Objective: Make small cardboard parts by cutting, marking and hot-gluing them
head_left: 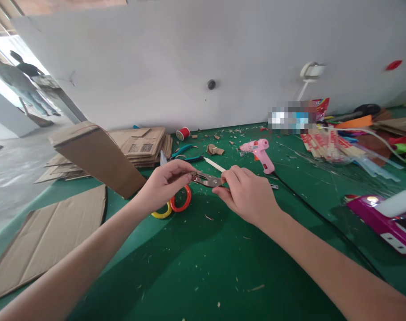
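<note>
Between my two hands is a small metal tool [207,179] that looks like pliers, held above the green table. The fingers of my left hand [169,180] are closed on its left end. My right hand [246,191] pinches the right end. Scissors with one red and one yellow handle loop [180,199] lie below and behind my left hand. A thin white stick [214,164] lies just beyond my right hand, beside pliers with teal handles [184,152]. The fingertips partly hide the metal tool.
A pink glue gun [261,154] with a black cable lies beyond my right hand. Cardboard sheets [141,147] and a cardboard piece [99,156] stand left. A magenta device [379,223] is at right. Two people [14,78] are far left.
</note>
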`<action>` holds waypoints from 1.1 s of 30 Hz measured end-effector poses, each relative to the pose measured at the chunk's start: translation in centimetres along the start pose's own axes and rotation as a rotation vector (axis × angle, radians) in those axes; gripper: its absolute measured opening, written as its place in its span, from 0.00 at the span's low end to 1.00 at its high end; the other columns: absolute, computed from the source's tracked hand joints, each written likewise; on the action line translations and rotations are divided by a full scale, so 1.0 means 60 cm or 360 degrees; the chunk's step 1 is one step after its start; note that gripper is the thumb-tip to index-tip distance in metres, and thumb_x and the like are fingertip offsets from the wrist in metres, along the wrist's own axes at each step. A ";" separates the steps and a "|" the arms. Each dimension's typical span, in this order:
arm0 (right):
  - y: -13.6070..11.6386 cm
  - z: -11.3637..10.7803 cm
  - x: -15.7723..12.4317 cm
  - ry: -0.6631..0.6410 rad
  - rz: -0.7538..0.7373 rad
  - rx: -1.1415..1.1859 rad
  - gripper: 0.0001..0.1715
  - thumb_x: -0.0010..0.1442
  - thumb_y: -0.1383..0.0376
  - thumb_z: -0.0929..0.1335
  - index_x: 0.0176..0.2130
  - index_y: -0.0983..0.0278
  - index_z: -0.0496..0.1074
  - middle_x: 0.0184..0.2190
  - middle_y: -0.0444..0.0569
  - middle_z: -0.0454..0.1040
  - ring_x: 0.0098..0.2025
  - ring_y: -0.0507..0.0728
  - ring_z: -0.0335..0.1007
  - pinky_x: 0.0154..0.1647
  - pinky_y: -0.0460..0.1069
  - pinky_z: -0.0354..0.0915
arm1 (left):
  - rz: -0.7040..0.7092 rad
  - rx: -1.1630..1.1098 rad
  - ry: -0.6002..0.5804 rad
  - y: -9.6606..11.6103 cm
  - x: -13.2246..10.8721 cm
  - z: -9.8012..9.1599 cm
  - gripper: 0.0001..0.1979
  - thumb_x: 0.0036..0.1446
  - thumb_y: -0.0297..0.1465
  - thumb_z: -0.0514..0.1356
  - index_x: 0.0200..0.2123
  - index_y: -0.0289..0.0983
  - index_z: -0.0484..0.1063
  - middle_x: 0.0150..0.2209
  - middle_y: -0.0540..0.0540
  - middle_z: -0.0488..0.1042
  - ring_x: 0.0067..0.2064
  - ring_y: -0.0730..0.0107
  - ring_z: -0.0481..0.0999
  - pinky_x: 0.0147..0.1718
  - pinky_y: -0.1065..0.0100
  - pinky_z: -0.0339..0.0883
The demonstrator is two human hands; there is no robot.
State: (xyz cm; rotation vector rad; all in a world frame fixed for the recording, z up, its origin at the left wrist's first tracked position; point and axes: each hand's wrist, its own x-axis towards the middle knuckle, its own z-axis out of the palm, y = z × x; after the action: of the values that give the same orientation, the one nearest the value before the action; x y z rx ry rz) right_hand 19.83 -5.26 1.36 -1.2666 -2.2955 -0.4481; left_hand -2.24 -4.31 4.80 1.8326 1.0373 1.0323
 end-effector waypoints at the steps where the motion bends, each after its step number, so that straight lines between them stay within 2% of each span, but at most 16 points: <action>1: 0.000 0.000 0.000 0.0004 0.0004 -0.0004 0.24 0.66 0.51 0.55 0.37 0.66 0.67 0.32 0.53 0.69 0.32 0.57 0.62 0.22 0.49 0.44 | 0.0006 -0.0004 -0.0001 -0.002 0.001 -0.001 0.06 0.56 0.30 0.59 0.38 0.37 0.72 0.39 0.44 0.77 0.41 0.67 0.77 0.40 0.68 0.69; 8: -0.003 -0.002 -0.003 -0.0013 0.0032 0.0004 0.25 0.65 0.50 0.54 0.36 0.65 0.67 0.31 0.53 0.68 0.30 0.56 0.61 0.22 0.50 0.43 | -0.0011 -0.0198 -0.0028 -0.011 -0.001 -0.009 0.04 0.55 0.30 0.61 0.35 0.38 0.73 0.35 0.46 0.77 0.37 0.69 0.77 0.37 0.70 0.71; 14: -0.004 -0.010 -0.002 -0.0051 -0.0004 -0.0022 0.26 0.65 0.48 0.54 0.38 0.64 0.67 0.33 0.54 0.67 0.29 0.56 0.59 0.22 0.50 0.40 | -0.0106 -0.0618 -0.0164 -0.012 -0.003 0.001 0.05 0.56 0.33 0.61 0.35 0.38 0.72 0.38 0.45 0.76 0.39 0.66 0.77 0.40 0.63 0.73; 18: -0.006 -0.015 -0.003 -0.0055 -0.0027 -0.0019 0.26 0.65 0.48 0.54 0.38 0.64 0.67 0.32 0.54 0.67 0.29 0.56 0.58 0.23 0.50 0.39 | -0.0127 -0.0787 -0.0141 -0.015 -0.002 0.008 0.06 0.54 0.33 0.63 0.34 0.37 0.72 0.37 0.45 0.76 0.39 0.66 0.77 0.39 0.62 0.73; 25: -0.010 -0.016 -0.005 0.0023 -0.0092 -0.0141 0.26 0.65 0.49 0.54 0.34 0.65 0.67 0.30 0.53 0.67 0.28 0.55 0.59 0.23 0.50 0.42 | -0.0064 -0.0632 0.0057 -0.027 -0.004 0.012 0.06 0.53 0.32 0.64 0.32 0.37 0.72 0.34 0.46 0.78 0.35 0.67 0.78 0.37 0.62 0.74; 33: -0.012 -0.012 -0.004 0.0273 -0.0117 -0.0266 0.27 0.65 0.50 0.55 0.28 0.65 0.66 0.24 0.47 0.66 0.23 0.52 0.57 0.21 0.48 0.40 | -0.0071 -0.0223 -0.0019 -0.027 -0.004 0.000 0.05 0.55 0.31 0.62 0.34 0.35 0.73 0.32 0.47 0.79 0.31 0.71 0.79 0.33 0.71 0.74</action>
State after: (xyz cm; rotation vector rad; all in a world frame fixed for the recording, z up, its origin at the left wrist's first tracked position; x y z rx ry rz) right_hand 19.48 -6.16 1.79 -1.1731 -2.2016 -0.7587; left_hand -2.77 -3.91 3.29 1.6937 0.9697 1.0393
